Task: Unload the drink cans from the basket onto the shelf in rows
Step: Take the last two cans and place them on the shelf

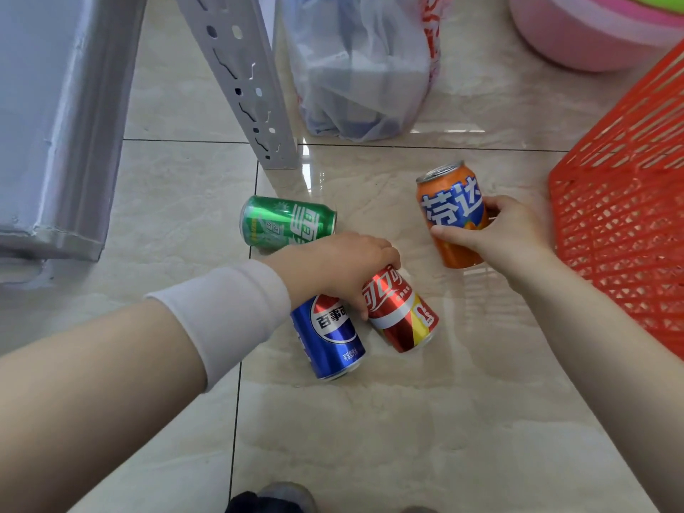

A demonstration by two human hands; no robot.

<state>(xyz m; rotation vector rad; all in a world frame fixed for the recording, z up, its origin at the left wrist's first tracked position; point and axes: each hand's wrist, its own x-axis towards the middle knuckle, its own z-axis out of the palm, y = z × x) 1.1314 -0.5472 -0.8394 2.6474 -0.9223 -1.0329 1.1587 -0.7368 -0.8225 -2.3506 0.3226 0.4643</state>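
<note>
Glossy beige floor tiles are carrying all the cans at this moment, with none of them showing on the grey shelf that is standing at the left beside its slotted post. The green can is lying on its side near the foot of that post. The left hand, wearing a white wristband, is reaching down over two cans. Its fingers are curling over the top end of the red can while the thumb is pressing between it and the blue can, which is lying just beside it under the palm. The right hand is grasping the orange can round its middle and holding it tilted, top end away from the person. The step in hand looks like gathering cans off the floor for the shelf. To do it well, the left hand should probably be settling on one can with a full wrap, since a grip across two rounded sides is likely to slip. Each can should also be turning upright before it is going onto the shelf. The red basket is standing at the right showing only its lattice wall, so what it is holding cannot be told. The white plastic bag is holding something bluish, and the pink basin is showing a green rim inside it.
</note>
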